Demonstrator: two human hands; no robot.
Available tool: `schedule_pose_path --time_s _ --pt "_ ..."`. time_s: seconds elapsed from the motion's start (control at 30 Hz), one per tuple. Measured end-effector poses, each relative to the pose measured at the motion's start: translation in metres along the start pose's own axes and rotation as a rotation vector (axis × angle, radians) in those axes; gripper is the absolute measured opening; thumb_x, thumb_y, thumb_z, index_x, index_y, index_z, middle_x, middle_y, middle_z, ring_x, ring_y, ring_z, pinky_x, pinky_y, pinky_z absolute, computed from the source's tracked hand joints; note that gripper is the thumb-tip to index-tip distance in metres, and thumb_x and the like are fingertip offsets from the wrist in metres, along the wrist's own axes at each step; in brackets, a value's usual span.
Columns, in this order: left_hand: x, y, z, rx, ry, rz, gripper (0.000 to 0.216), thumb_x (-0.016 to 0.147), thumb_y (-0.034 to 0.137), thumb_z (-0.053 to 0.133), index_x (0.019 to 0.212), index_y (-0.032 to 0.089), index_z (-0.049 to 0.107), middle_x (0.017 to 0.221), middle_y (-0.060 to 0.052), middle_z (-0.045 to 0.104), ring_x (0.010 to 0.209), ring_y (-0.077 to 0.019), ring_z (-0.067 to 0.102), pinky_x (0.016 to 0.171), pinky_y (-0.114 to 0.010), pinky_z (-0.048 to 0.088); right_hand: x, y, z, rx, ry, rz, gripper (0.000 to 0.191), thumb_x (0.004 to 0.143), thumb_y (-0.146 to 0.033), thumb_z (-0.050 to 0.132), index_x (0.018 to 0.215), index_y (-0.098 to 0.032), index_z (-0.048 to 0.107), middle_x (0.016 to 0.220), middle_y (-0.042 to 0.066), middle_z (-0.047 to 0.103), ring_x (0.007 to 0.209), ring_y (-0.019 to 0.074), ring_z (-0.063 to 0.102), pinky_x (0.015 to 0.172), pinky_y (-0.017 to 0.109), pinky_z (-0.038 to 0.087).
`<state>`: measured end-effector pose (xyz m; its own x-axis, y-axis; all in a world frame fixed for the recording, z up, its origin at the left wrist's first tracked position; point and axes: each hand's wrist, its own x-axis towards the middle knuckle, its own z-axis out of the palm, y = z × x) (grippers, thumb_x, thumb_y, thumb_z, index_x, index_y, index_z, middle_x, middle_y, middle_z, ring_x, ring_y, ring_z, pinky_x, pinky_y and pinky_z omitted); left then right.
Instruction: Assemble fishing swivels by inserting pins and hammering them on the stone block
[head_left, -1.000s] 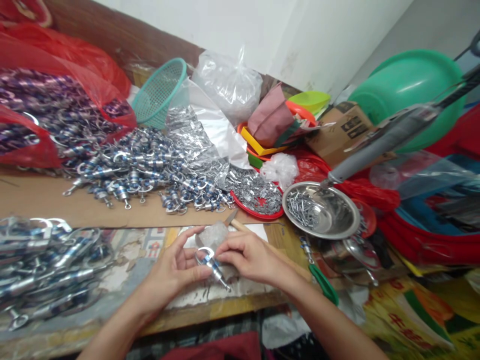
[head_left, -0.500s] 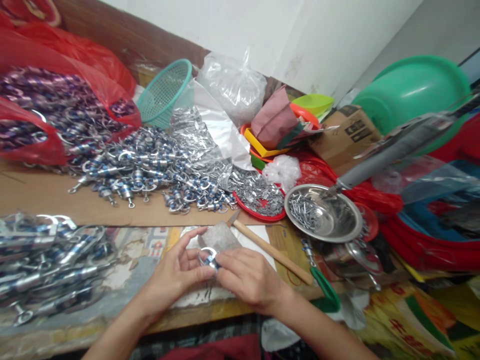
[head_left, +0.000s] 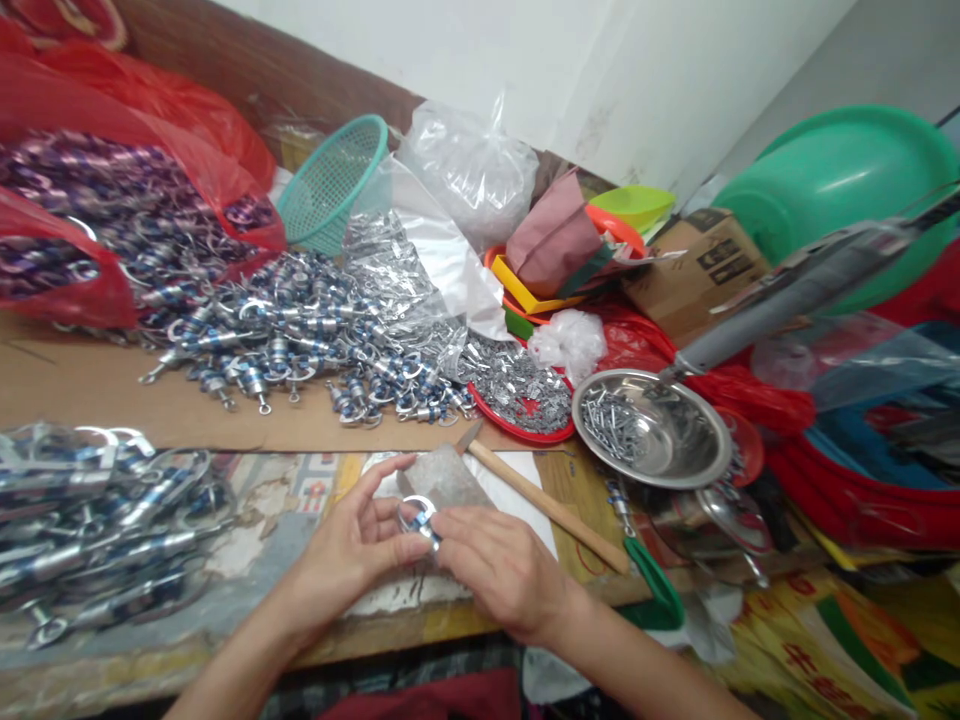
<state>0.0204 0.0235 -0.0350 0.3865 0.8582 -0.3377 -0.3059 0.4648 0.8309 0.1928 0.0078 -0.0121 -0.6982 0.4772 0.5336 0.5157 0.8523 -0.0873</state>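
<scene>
My left hand (head_left: 352,545) and my right hand (head_left: 501,565) meet over the near edge of the workbench and together pinch one small metal swivel clip (head_left: 417,519) with a ring end and a blue band. The left thumb and fingers grip the ring side. My right hand's fingers are closed over the other end and hide it. Just behind the hands lies a grey block (head_left: 442,477) and a wooden-handled tool (head_left: 544,503).
A heap of similar clips (head_left: 300,335) lies on cardboard, with more at the left (head_left: 97,520) and in a red bag (head_left: 112,220). A red tray of small metal pieces (head_left: 517,390), a steel bowl of screws (head_left: 649,425), a teal basket (head_left: 330,185), green basin (head_left: 832,190) stand behind.
The right hand has slid over the clip, covering the shaft that stuck out a second ago. The view shifted slightly; the hands stay in place.
</scene>
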Motion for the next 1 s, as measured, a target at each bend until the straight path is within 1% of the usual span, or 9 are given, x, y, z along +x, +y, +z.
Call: schedule_pose_path --time_s 0.17,0.3,0.37,0.43,0.53,0.67,0.83,0.9,1.0 --pt "0.0 0.001 0.001 -0.011 -0.009 -0.008 0.085 0.057 0.022 0.077 0.129 0.021 0.033 0.072 0.0 0.065 0.068 -0.0157 0.061 0.066 -0.028 0.046 -0.01 -0.01 -0.001 0.086 0.033 0.148 0.025 0.085 -0.004 0.035 0.093 -0.01 0.058 0.1 0.014 0.067 0.096 0.0184 0.062 0.084 0.03 0.051" --pt "0.001 0.0 -0.001 -0.018 -0.012 -0.022 0.084 0.057 0.019 0.076 0.128 0.021 0.032 0.075 -0.001 0.064 0.067 -0.017 0.062 0.066 -0.03 0.048 -0.03 0.023 -0.001 0.063 0.149 0.546 0.023 0.085 -0.009 0.038 0.097 -0.015 0.056 0.099 0.01 0.064 0.097 0.0171 0.059 0.084 0.031 0.049" --pt "0.001 0.0 -0.001 -0.013 -0.007 -0.018 0.082 0.057 0.018 0.076 0.127 0.021 0.033 0.075 0.0 0.063 0.067 -0.0172 0.063 0.066 -0.03 0.048 -0.04 0.045 -0.001 -0.058 0.005 0.749 0.024 0.084 -0.017 0.045 0.105 -0.014 0.055 0.098 0.012 0.063 0.096 0.022 0.058 0.082 0.038 0.047" --pt "0.001 0.0 -0.002 -0.004 -0.004 -0.014 0.081 0.058 0.018 0.076 0.127 0.021 0.033 0.075 0.0 0.063 0.069 -0.0182 0.063 0.067 -0.031 0.048 -0.047 0.061 0.0 -0.089 -0.205 0.835 0.027 0.081 -0.024 0.051 0.106 -0.014 0.056 0.095 0.012 0.063 0.09 0.0244 0.06 0.078 0.04 0.047" --pt "0.001 0.0 -0.002 0.007 -0.02 -0.016 0.08 0.06 0.018 0.075 0.127 0.021 0.031 0.078 -0.002 0.064 0.071 -0.019 0.064 0.069 -0.033 0.049 -0.048 0.065 -0.005 -0.029 -0.292 0.856 0.018 0.081 -0.027 0.053 0.093 -0.015 0.06 0.085 0.007 0.065 0.078 0.0207 0.062 0.068 0.033 0.049" --pt "-0.001 0.0 -0.002 0.012 -0.024 -0.026 0.08 0.06 0.018 0.075 0.127 0.022 0.03 0.081 -0.003 0.065 0.077 -0.021 0.065 0.074 -0.035 0.049 -0.039 0.042 -0.032 0.079 -0.056 0.86 0.023 0.083 -0.025 0.052 0.104 -0.017 0.055 0.098 0.007 0.064 0.088 0.0192 0.061 0.075 0.031 0.049" --pt "-0.001 -0.001 -0.002 0.02 0.003 -0.01 0.08 0.059 0.019 0.076 0.126 0.022 0.033 0.08 -0.003 0.066 0.074 -0.0205 0.065 0.071 -0.034 0.05 -0.039 -0.003 -0.059 0.081 0.112 0.591 0.05 0.084 -0.012 0.05 0.131 -0.024 0.038 0.113 0.007 0.059 0.102 0.0177 0.057 0.082 0.027 0.048" --pt "0.0 -0.001 -0.001 0.032 0.007 -0.007 0.08 0.059 0.02 0.076 0.126 0.023 0.033 0.081 -0.003 0.066 0.074 -0.021 0.065 0.071 -0.034 0.05 -0.043 -0.016 -0.056 0.079 0.034 0.525 0.056 0.084 -0.006 0.045 0.135 -0.025 0.033 0.107 0.007 0.062 0.093 0.0173 0.061 0.075 0.026 0.05" --pt "0.0 0.0 0.0 0.039 0.017 -0.009 0.08 0.058 0.02 0.077 0.125 0.023 0.033 0.081 -0.003 0.067 0.075 -0.022 0.066 0.071 -0.035 0.051 -0.046 -0.022 -0.049 0.094 -0.196 0.536 0.053 0.085 -0.005 0.039 0.135 -0.023 0.034 0.094 0.007 0.064 0.078 0.017 0.063 0.064 0.027 0.052"
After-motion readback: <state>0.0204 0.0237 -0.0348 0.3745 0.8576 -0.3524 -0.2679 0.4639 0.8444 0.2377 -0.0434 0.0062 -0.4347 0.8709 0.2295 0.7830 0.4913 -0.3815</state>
